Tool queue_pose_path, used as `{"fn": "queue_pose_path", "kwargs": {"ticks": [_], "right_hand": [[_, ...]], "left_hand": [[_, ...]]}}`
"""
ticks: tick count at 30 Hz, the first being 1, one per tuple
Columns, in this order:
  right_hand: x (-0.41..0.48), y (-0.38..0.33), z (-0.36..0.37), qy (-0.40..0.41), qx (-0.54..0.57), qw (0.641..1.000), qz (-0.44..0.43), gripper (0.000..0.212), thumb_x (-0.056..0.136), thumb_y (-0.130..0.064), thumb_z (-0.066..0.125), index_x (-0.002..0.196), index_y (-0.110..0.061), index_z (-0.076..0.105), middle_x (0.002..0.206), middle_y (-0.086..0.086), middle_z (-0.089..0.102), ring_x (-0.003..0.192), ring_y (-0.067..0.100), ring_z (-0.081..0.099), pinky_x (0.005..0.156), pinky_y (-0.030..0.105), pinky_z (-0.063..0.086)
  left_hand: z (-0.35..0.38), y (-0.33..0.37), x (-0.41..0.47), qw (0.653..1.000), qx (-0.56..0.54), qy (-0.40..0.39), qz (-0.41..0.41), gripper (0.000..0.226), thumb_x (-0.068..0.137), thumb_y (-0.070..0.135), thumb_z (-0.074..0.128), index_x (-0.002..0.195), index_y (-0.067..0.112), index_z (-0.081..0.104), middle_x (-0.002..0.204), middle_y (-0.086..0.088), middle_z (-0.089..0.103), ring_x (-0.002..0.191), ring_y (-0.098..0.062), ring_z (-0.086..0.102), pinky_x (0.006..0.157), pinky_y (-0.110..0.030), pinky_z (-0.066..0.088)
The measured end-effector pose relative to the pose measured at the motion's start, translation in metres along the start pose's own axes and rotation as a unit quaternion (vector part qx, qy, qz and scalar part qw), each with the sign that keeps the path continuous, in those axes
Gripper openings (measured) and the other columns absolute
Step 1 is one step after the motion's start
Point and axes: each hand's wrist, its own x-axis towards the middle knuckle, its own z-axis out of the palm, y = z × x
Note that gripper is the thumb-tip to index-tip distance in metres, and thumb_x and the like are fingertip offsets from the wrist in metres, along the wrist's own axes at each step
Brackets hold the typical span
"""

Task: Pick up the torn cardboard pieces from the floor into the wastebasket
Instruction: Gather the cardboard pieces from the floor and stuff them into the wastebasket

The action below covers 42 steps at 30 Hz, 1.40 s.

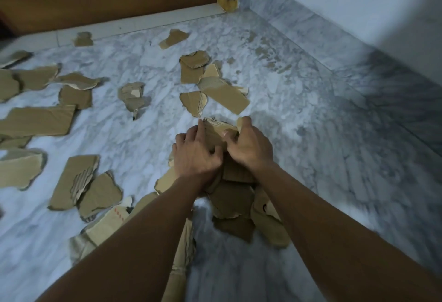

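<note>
Marble floor [299,100] open rt; both hands clutch cardboard stack [218,132].

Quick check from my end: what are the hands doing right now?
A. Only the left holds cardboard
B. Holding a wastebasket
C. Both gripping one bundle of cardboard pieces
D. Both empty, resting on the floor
C: the left hand and right hand both clasp the same bundle of cardboard pieces above the marble floor; no wastebasket is in view.

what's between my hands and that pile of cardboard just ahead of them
Bare marble floor in the head view; the hands grip a cardboard bundle just short of the pile.
</note>
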Motion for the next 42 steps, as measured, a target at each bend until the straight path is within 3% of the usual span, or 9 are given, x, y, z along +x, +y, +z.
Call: {"fn": "queue_pose_path", "kwargs": {"ticks": [5, 8, 13, 17, 20, 25, 31, 36, 42], "right_hand": [[-0.021, 0.004, 0.008, 0.049, 0.007, 0.996, -0.068, 0.046, 0.099, -0.041, 0.049, 0.135, -0.014, 0.039, 0.103, 0.011, 0.066, 0.094, 0.038, 0.062, 0.067, 0.037, 0.037], [-0.025, 0.007, -0.002, 0.029, -0.011, 0.998, -0.059, 0.052, 0.098, -0.043, 0.052, 0.141, -0.018, 0.040, 0.125, 0.013, 0.060, 0.115, 0.040, 0.053, 0.087, 0.047, 0.041], [-0.051, 0.024, -0.018, -0.039, -0.040, 0.996, 0.070, 0.087, 0.090, -0.068, 0.053, 0.158, -0.027, 0.017, 0.160, 0.013, 0.027, 0.145, 0.039, 0.023, 0.110, 0.062, 0.020], [-0.111, 0.049, -0.018, 0.054, 0.059, 0.952, 0.295, 0.088, 0.091, -0.079, 0.028, 0.160, -0.032, 0.000, 0.168, 0.012, 0.003, 0.154, 0.032, -0.002, 0.118, 0.064, -0.005], [-0.168, 0.048, 0.006, 0.132, 0.109, 0.932, 0.320, 0.091, 0.090, -0.080, 0.011, 0.161, -0.025, 0.000, 0.168, 0.018, -0.002, 0.154, 0.031, -0.007, 0.121, 0.052, -0.011], [-0.130, 0.036, 0.017, 0.141, 0.117, 0.955, 0.232, 0.088, 0.094, -0.073, 0.026, 0.161, -0.017, 0.012, 0.167, 0.014, 0.013, 0.155, 0.025, 0.004, 0.123, 0.048, -0.008], [-0.112, 0.042, 0.001, 0.100, -0.021, 0.982, 0.160, 0.095, 0.080, -0.079, 0.056, 0.149, -0.016, 0.036, 0.150, 0.014, 0.037, 0.133, 0.039, 0.036, 0.105, 0.051, 0.031], [-0.099, 0.032, -0.006, 0.051, 0.113, 0.975, 0.183, 0.083, 0.085, -0.055, 0.068, 0.148, -0.017, 0.031, 0.143, 0.018, 0.038, 0.124, 0.041, 0.046, 0.097, 0.043, 0.038], [-0.098, 0.045, -0.021, 0.050, 0.260, 0.954, 0.140, 0.070, 0.086, -0.030, 0.070, 0.149, -0.026, 0.040, 0.136, 0.001, 0.058, 0.120, 0.026, 0.057, 0.086, 0.035, 0.045]], "left_hand": [[0.001, 0.003, -0.008, 1.000, 0.015, 0.009, 0.004, 0.088, 0.080, 0.054, 0.036, 0.156, 0.009, 0.031, 0.136, -0.019, 0.051, 0.113, -0.039, 0.047, 0.090, -0.046, 0.041], [-0.001, 0.002, -0.008, 1.000, 0.025, 0.003, 0.003, 0.089, 0.081, 0.055, 0.037, 0.155, 0.007, 0.031, 0.135, -0.020, 0.051, 0.116, -0.039, 0.046, 0.093, -0.047, 0.040], [-0.004, -0.006, -0.014, 0.999, 0.021, -0.020, 0.019, 0.088, 0.079, 0.058, 0.039, 0.154, 0.011, 0.033, 0.138, -0.018, 0.048, 0.123, -0.039, 0.042, 0.099, -0.049, 0.037], [-0.007, -0.006, -0.018, 0.999, 0.017, -0.038, 0.019, 0.089, 0.080, 0.058, 0.038, 0.156, 0.011, 0.031, 0.141, -0.018, 0.044, 0.127, -0.040, 0.039, 0.101, -0.050, 0.034], [-0.011, -0.003, -0.018, 0.998, -0.003, -0.058, 0.009, 0.090, 0.077, 0.057, 0.038, 0.155, 0.012, 0.031, 0.143, -0.019, 0.042, 0.128, -0.040, 0.038, 0.103, -0.049, 0.035], [-0.016, -0.006, -0.017, 0.994, -0.054, -0.094, 0.010, 0.091, 0.072, 0.059, 0.045, 0.151, 0.015, 0.039, 0.142, -0.019, 0.045, 0.127, -0.042, 0.042, 0.105, -0.046, 0.033], [-0.025, -0.009, -0.012, 0.981, -0.117, -0.144, -0.047, 0.088, 0.068, 0.058, 0.074, 0.143, 0.021, 0.049, 0.130, -0.016, 0.056, 0.121, -0.039, 0.052, 0.102, -0.047, 0.047], [-0.032, 0.001, -0.007, 0.967, -0.158, -0.181, -0.086, 0.056, 0.058, 0.048, 0.080, 0.104, 0.018, 0.071, 0.098, -0.003, 0.072, 0.092, -0.027, 0.068, 0.079, -0.038, 0.059], [-0.032, 0.006, -0.013, 0.955, -0.217, -0.200, -0.041, 0.067, 0.077, 0.025, 0.078, 0.134, 0.017, 0.044, 0.114, -0.006, 0.062, 0.105, -0.031, 0.061, 0.088, -0.045, 0.054]]}}
